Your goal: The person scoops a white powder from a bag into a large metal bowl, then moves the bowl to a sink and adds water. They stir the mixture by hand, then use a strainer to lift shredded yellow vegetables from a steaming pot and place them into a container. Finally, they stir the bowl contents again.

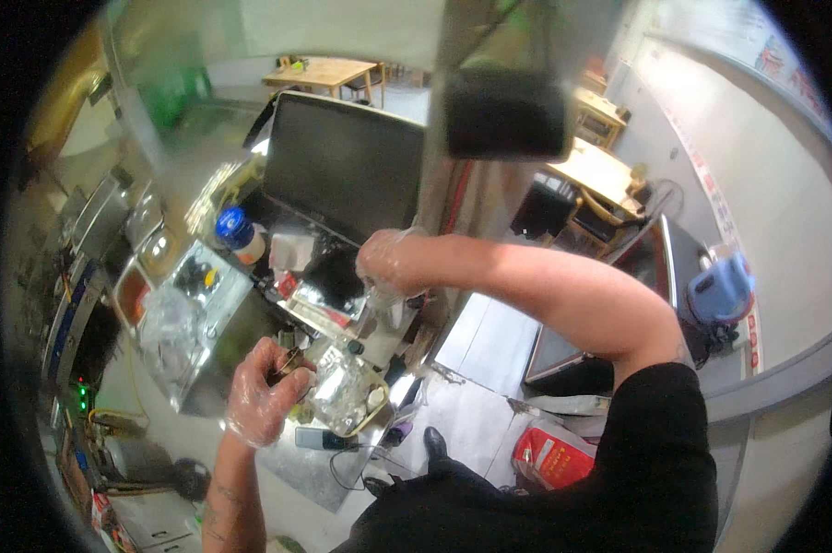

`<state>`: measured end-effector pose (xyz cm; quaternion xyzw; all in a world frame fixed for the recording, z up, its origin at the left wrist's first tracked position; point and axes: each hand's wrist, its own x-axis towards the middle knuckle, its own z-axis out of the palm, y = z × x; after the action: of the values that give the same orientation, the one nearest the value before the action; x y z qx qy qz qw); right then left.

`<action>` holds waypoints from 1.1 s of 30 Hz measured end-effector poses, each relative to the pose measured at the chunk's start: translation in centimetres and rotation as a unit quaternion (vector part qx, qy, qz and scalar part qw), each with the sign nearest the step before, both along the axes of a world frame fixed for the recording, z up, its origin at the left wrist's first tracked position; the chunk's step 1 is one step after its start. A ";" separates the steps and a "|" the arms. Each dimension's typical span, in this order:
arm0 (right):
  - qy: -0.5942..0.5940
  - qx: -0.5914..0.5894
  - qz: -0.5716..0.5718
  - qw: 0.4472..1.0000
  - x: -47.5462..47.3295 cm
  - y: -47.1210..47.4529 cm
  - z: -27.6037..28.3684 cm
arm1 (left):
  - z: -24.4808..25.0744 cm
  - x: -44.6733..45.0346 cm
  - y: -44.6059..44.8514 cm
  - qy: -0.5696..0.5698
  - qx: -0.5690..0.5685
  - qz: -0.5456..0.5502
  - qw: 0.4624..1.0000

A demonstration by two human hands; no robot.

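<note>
My left hand, in a clear plastic glove, is closed around a small brownish metallic object; most of it is hidden by the fingers. Just right of it stands a pale-rimmed tray holding crumpled clear plastic. My right hand, also gloved, reaches across to the front of a dark monitor screen. Its fingers are bent downward and blurred, and something translucent shows beneath them. Whether that hand grips it I cannot tell.
A blue-lidded jar stands beside a white paper packet. On the left, a metal box bears a clear plastic bag. A phone-like device lies near a cable. A red bag rests on the floor.
</note>
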<state>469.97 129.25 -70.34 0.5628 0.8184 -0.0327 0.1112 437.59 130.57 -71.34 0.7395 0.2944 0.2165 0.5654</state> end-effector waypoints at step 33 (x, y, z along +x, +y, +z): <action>0.675 -0.065 -0.370 0.635 2.7 -16.2 -6.2 | 2.5 15.3 0.6 0.230 0.246 -0.079 0.938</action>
<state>472.63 113.07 -76.59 0.6312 0.3841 -0.4952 -0.4569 452.94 131.17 -68.80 0.9058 0.2947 0.0610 0.2983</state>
